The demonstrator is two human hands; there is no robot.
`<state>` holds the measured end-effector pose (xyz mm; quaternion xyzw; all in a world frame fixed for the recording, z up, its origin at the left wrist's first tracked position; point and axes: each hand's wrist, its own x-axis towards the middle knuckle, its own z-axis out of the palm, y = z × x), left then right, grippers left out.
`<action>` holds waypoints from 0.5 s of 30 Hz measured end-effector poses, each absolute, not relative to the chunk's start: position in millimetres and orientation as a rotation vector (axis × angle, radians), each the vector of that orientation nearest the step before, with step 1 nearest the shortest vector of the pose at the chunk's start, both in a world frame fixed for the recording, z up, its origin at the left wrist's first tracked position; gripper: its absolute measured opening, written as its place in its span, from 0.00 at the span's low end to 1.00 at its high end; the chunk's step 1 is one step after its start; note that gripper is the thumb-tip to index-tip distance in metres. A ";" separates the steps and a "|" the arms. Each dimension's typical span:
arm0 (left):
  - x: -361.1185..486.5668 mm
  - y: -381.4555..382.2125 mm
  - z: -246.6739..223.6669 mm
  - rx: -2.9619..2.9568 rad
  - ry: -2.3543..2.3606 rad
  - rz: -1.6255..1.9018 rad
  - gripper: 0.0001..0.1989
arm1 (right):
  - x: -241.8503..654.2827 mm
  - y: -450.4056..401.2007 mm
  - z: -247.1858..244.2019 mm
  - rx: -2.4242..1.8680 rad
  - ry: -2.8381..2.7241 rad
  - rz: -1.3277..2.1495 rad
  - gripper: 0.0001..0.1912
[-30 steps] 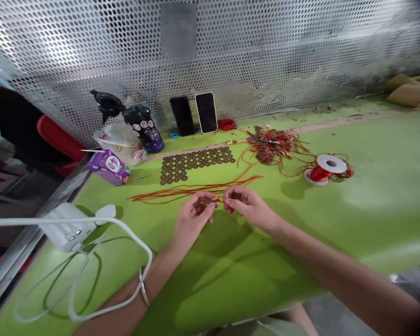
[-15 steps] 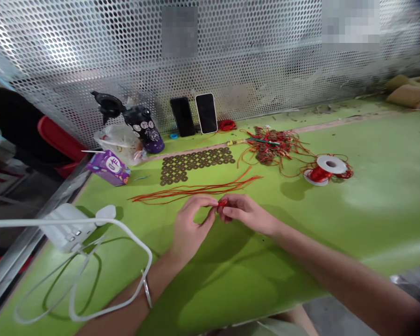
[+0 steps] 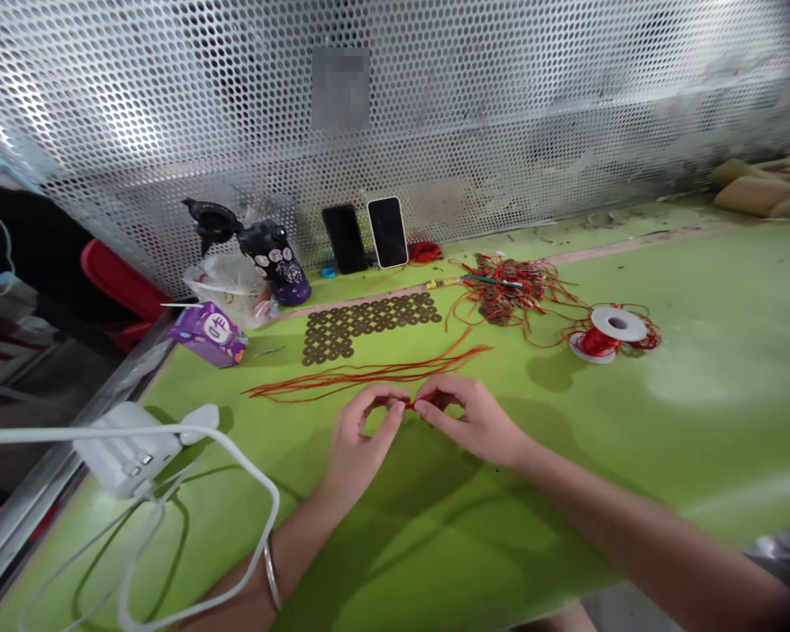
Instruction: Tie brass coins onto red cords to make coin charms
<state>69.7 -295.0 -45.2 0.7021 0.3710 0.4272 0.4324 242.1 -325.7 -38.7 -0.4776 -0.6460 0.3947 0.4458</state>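
Pinching a short red cord (image 3: 410, 405) between my left fingers (image 3: 401, 406) and right fingers (image 3: 420, 405), near loose red strands (image 3: 369, 376) on the green surface (image 3: 698, 369).

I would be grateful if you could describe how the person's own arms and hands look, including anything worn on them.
The left hand and the right hand are both ungloved, and no sleeve shows on either forearm. A slim, silver-coloured bangle circles the left wrist; the right wrist has nothing on it. No markings can be made out.
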 end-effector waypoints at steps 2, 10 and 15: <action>69.9 -293.9 -46.2 1.715 0.930 1.066 0.03 | 242.9 -324.8 -41.2 -1.167 -1.543 1.026 0.07; 69.9 -297.5 -44.3 1.638 0.977 1.127 0.03 | 242.5 -320.7 -49.6 -1.057 -1.373 1.340 0.15; 70.4 -297.9 -46.2 1.661 0.922 1.055 0.07 | 241.3 -320.8 -47.9 -1.066 -1.376 1.339 0.15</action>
